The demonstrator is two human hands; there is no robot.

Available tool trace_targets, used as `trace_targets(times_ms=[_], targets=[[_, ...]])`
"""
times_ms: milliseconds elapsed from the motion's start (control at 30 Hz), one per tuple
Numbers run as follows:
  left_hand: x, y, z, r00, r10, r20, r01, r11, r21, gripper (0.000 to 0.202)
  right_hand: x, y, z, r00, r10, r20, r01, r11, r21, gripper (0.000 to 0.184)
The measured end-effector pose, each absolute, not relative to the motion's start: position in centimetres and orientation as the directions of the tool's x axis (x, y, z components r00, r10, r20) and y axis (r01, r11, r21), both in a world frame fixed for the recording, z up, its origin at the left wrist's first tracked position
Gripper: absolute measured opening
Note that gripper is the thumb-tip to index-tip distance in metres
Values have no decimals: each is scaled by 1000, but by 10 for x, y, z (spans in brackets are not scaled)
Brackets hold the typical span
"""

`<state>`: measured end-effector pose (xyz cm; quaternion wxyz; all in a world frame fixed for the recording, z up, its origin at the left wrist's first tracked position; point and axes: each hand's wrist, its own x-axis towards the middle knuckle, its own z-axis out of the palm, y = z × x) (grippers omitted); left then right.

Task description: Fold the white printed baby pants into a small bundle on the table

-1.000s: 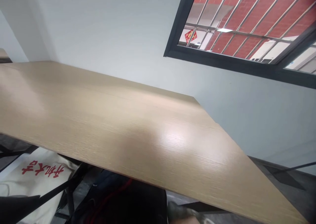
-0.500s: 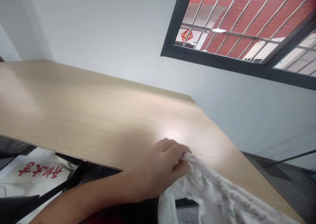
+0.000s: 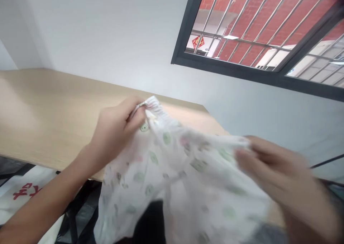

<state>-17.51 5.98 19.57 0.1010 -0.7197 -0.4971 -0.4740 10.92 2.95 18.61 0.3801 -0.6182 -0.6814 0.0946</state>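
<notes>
A pair of white shorts (image 3: 172,154) with green and pink prints hangs by its gathered elastic waistband between my two hands. At the waistband's left end, my left hand (image 3: 118,123) is closed, thumb and fingers pinching the fabric. My right hand (image 3: 279,172), blurred by motion, grips the other end of the waistband. Both legs of the shorts drop toward the bottom of the view, with a dark gap between them. The cloth is held up in front of the wooden table and covers part of it.
A light wooden table (image 3: 53,111) runs along the white wall (image 3: 107,36). A dark-framed window (image 3: 228,66) with metal bars is at the upper right. Below the table's near edge on the left lies white cloth (image 3: 45,174) with red characters, beside dark frame parts.
My left hand has moved up and left with the waistband. My right hand has come into view at the right, and the bunched shorts are now spread out between both hands.
</notes>
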Motion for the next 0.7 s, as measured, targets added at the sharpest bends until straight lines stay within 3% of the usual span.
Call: trace_targets(times_ms=[67,133,267,367,533,700], targets=[[-184,97,176,82,761,643,815,-423,396,25,91,64,174,-11,929,370,707,269,-654,39],[-189,138,152,142,863,485,821,-376,429,29,80,109,151,-4,955,295,672,221,-707,28],[-182,210,101,154,959,238,886,-240,397,30,72,200,102,-36,991,132,736,116,-667,19],[-170,245,76,118,972,202,901,-190,390,30,72,245,80,-4,995,96,760,65,-646,20],[-161,275,74,86,975,204,903,-163,398,31,72,282,61,67,981,180,807,53,-588,28],[-164,266,86,207,954,216,885,-277,374,31,61,270,51,71,965,253,859,70,-507,38]])
